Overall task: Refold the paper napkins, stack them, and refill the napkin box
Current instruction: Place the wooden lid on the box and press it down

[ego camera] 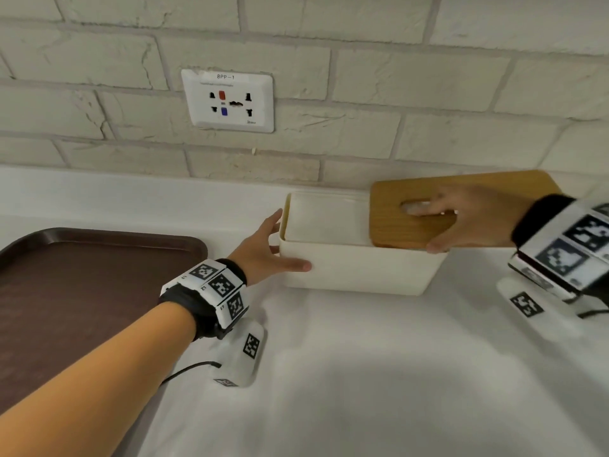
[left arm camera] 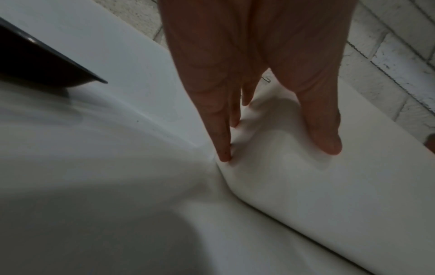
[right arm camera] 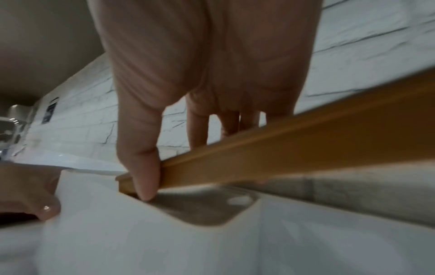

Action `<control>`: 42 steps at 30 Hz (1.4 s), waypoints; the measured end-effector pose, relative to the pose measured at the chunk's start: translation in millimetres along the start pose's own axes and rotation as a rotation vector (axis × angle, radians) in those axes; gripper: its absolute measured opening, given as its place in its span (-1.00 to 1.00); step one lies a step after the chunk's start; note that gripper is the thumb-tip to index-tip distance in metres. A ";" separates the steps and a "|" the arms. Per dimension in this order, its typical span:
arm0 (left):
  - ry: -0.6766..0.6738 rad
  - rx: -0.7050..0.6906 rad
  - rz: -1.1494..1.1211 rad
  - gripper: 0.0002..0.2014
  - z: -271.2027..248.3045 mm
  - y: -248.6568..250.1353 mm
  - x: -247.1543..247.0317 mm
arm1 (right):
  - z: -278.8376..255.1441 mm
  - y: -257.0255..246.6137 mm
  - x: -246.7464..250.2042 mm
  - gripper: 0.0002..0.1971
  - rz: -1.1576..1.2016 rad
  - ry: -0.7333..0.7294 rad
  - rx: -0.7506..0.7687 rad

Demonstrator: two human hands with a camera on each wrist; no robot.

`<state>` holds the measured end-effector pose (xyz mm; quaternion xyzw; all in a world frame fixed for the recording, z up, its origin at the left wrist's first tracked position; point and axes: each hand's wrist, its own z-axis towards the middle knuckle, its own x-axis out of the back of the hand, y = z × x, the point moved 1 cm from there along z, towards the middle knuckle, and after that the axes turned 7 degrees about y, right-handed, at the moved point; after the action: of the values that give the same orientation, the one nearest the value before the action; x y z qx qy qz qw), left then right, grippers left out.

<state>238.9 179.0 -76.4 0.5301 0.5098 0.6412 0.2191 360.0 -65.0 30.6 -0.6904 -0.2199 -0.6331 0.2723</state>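
The white napkin box [ego camera: 362, 268] stands on the white counter near the wall. Its wooden lid [ego camera: 461, 189], which has a slot, sits shifted to the right and uncovers the left half. White napkins [ego camera: 326, 219] show inside the uncovered part. My left hand [ego camera: 276, 245] rests straight-fingered against the box's left end, thumb along the front face; the left wrist view shows the fingertips [left arm camera: 224, 156] touching the box [left arm camera: 329, 186]. My right hand [ego camera: 454, 225] pinches the lid, thumb on its front edge [right arm camera: 146, 186], fingers on top at the slot.
A brown tray [ego camera: 82, 291] lies on the counter to the left, its corner [left arm camera: 35, 61] close to my left wrist. A brick wall with a white socket plate [ego camera: 227, 100] rises right behind the box. White counter [ego camera: 362, 390] stretches in front of the box.
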 end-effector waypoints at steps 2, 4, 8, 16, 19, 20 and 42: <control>-0.011 0.007 0.002 0.08 1.6 -0.5 -1.5 | 11.8 -14.6 -2.0 -0.33 -0.035 -0.047 0.052; -0.021 0.004 -0.007 0.09 3.0 0.1 -3.1 | 21.9 -27.8 -5.1 -0.33 -0.031 -0.059 0.105; -0.039 0.006 0.015 0.08 4.6 2.2 -3.7 | 37.8 -50.0 -12.9 -0.33 0.021 -0.077 0.158; -0.035 -0.004 0.030 -0.05 0.6 6.1 -3.6 | 51.7 -81.3 -23.3 -0.34 0.093 -0.097 0.213; -0.034 0.000 0.020 -0.08 -0.8 8.2 -4.5 | 48.2 -81.4 -24.1 -0.35 0.101 -0.104 0.218; -0.033 0.005 0.016 -0.08 -1.2 8.7 -4.6 | 46.6 -80.8 -24.3 -0.35 0.103 -0.110 0.221; 0.143 -0.123 0.842 -0.19 18.2 70.6 -45.6 | 17.2 32.4 -53.5 -0.51 0.437 0.137 -0.152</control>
<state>289.2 122.1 -36.2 0.6320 0.2240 0.7389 -0.0664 388.5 -76.1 -26.6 -0.6957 0.0019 -0.6190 0.3645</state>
